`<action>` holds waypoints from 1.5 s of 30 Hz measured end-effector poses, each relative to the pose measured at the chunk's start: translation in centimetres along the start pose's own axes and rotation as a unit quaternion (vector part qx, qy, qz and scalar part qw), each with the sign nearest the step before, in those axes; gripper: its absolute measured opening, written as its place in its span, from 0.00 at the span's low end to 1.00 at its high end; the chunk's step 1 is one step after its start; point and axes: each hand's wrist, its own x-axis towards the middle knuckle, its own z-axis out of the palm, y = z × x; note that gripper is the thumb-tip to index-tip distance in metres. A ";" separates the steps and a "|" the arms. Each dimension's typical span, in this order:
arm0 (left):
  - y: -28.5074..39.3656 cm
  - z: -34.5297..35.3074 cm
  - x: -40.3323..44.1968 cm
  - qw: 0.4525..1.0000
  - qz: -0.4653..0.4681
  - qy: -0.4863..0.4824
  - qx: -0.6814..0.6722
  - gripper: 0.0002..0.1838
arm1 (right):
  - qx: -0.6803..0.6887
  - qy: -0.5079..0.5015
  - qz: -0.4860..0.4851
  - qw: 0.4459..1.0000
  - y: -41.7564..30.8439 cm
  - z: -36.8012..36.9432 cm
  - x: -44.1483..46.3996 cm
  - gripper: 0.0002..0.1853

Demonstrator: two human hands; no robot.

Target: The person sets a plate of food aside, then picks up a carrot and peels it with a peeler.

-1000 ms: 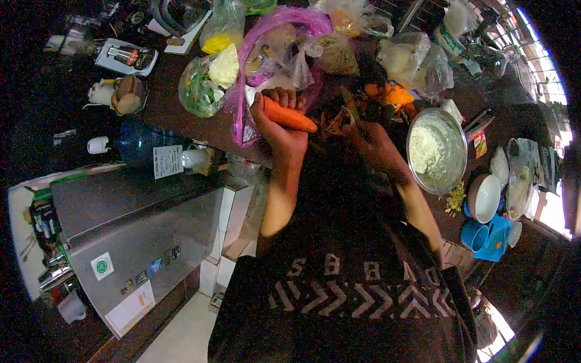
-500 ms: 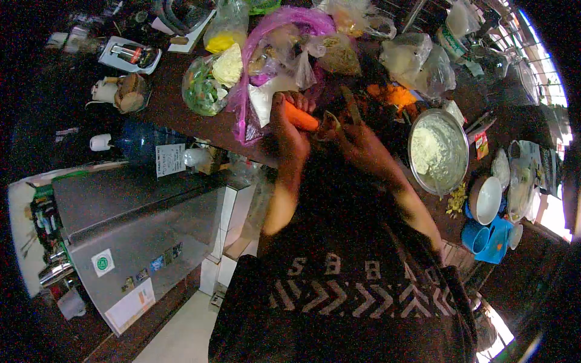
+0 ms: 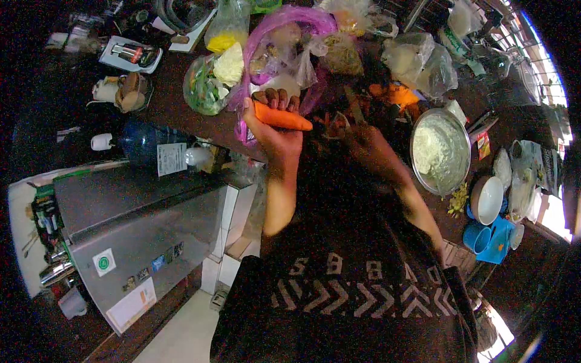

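An orange carrot [image 3: 281, 117] lies across the palm of my left hand [image 3: 277, 136], with the fingers curled over its far side and the thumb at its left end. Its right end points toward my right hand [image 3: 372, 148], which is closed round a slim, knife-like tool [image 3: 353, 104]. The tool's flat length sticks up past the fingers, and its exact kind is hard to make out in the dark. Orange scraps [image 3: 334, 126] show dimly between the hands. Behind my left hand lies a pink plastic bag [image 3: 257, 45] with smaller clear bags in it.
A metal bowl of white flour [image 3: 439, 151] stands on the right, beside a white bowl [image 3: 486, 199] and a blue cup [image 3: 477, 237]. Bright orange pieces [image 3: 396, 95] lie beyond my right hand. A bag of greens [image 3: 206, 85] is at the left; a grey fridge [image 3: 139, 212] stands nearer.
My left hand has turned palm up and shifted slightly left, bringing the carrot nearly level. My right hand has drawn a little away from the carrot.
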 end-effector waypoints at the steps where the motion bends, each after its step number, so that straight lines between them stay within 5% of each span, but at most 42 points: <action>1: 0.0 0.0 -0.1 1.000 -0.002 0.008 -0.007 0.18 | 0.001 -0.002 0.001 1.000 -0.3 0.1 -0.1 0.14; 3: -0.3 -0.9 0.4 1.000 -0.003 0.016 -0.013 0.17 | 0.040 0.010 0.011 0.999 -0.9 0.5 -0.1 0.14; 5: -1.5 -3.9 2.0 0.987 -0.015 -0.159 -0.031 0.16 | 0.066 0.024 -0.035 0.997 -0.9 1.2 0.2 0.14; 8: -3.3 -5.9 3.3 0.967 -0.023 -0.252 -0.027 0.14 | 0.068 0.021 -0.079 0.994 -4.0 0.9 0.0 0.14; 13: -2.5 -4.0 1.8 0.978 -0.034 -0.201 -0.046 0.15 | 0.045 0.002 -0.069 0.997 -3.3 1.3 0.1 0.12; 16: -1.9 -3.9 1.9 0.980 -0.049 -0.188 -0.050 0.15 | 0.017 0.041 -0.158 0.986 -0.2 1.8 0.5 0.12; 19: -1.4 -3.0 1.6 0.976 -0.045 -0.193 -0.087 0.15 | -0.103 0.009 -0.037 0.994 0.2 1.3 -0.1 0.13; 25: -1.3 -2.7 1.4 0.988 -0.030 -0.121 -0.086 0.15 | 0.042 0.051 -0.016 0.998 -3.4 0.1 -1.1 0.14; 27: -1.2 -3.0 1.7 0.978 -0.065 -0.176 -0.094 0.15 | 0.022 -0.011 0.067 0.997 -2.9 -0.4 -0.6 0.14; 31: -1.2 -2.5 1.1 0.990 -0.044 -0.113 -0.066 0.14 | 0.036 0.014 -0.031 0.999 -2.6 -0.1 -0.6 0.14; 34: -1.2 -2.4 1.4 0.981 -0.056 -0.172 -0.072 0.18 | 0.051 0.028 -0.037 0.998 -2.9 0.1 -0.5 0.14; 36: -0.6 0.1 0.2 0.993 -0.063 0.096 -0.026 0.23 | 0.038 0.029 -0.052 0.998 -1.6 0.4 -0.2 0.14; 40: -1.2 -3.3 1.3 0.997 -0.065 0.007 0.029 0.27 | 0.041 0.004 0.019 0.999 -2.0 -0.1 -0.6 0.13; 43: -1.7 -6.0 2.1 0.986 -0.069 -0.129 0.082 0.21 | 0.046 0.016 -0.008 0.999 -1.4 -0.2 -0.6 0.13; 45: -1.9 -6.4 2.9 0.926 -0.041 -0.154 0.341 0.15 | 0.023 0.050 -0.072 0.996 -1.0 -0.2 -0.5 0.13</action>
